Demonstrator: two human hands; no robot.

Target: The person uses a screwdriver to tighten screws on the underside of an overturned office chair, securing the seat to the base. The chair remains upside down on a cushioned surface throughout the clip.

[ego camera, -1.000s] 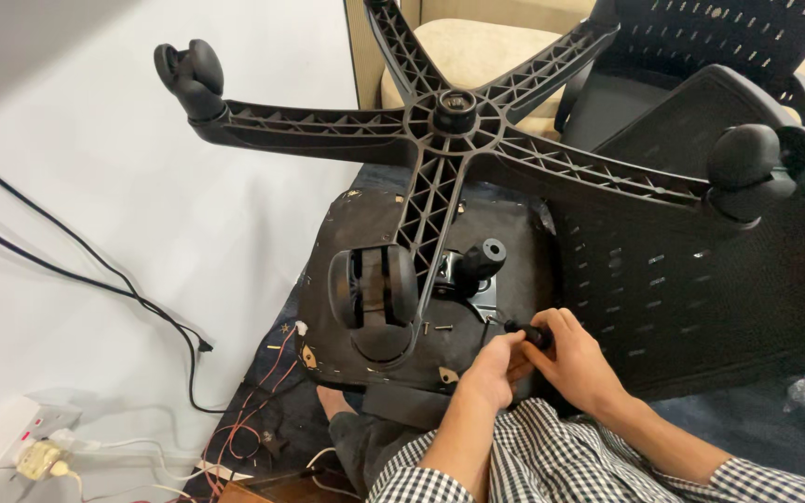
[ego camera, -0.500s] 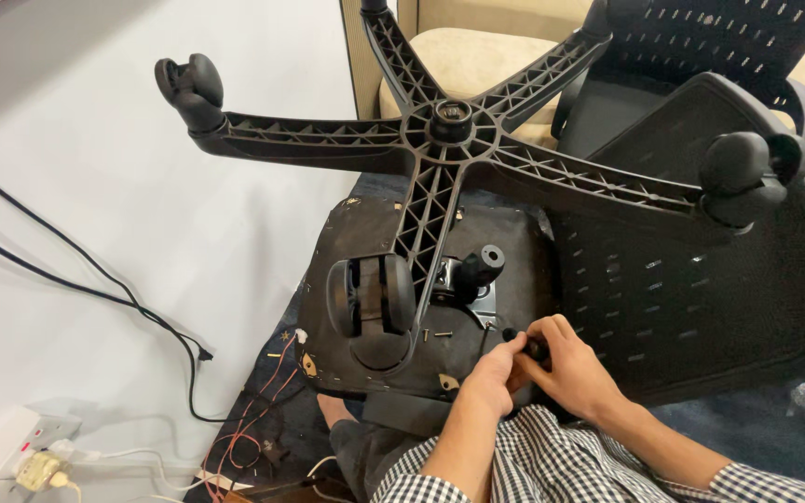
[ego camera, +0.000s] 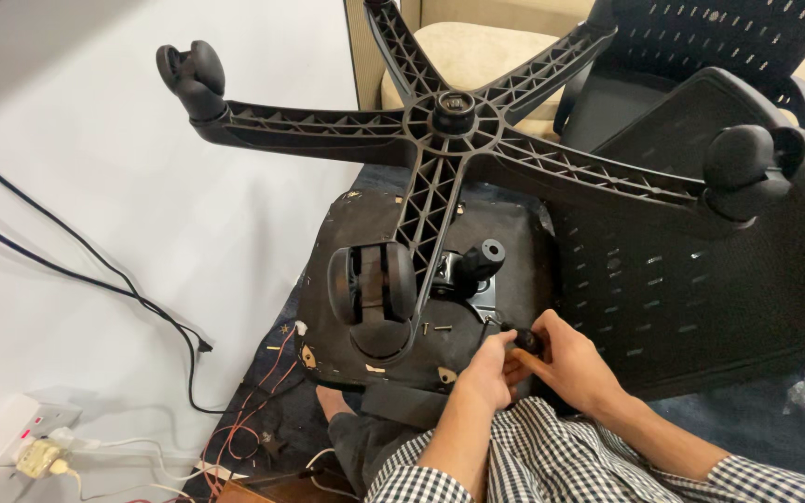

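Your left hand [ego camera: 484, 371] and right hand [ego camera: 566, 361] both close fingers round a small black screwdriver handle [ego camera: 525, 338], just below the overturned black five-legged plastic chair base [ego camera: 454, 116]. Two loose screws [ego camera: 434, 328] lie beside it; work looks unfinished.

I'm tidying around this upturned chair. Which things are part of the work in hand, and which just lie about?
In hand: left hand and right hand on a small black knob; seat underside; two loose screws.

Lying about: black cables, coloured wires, power strip, sofa.
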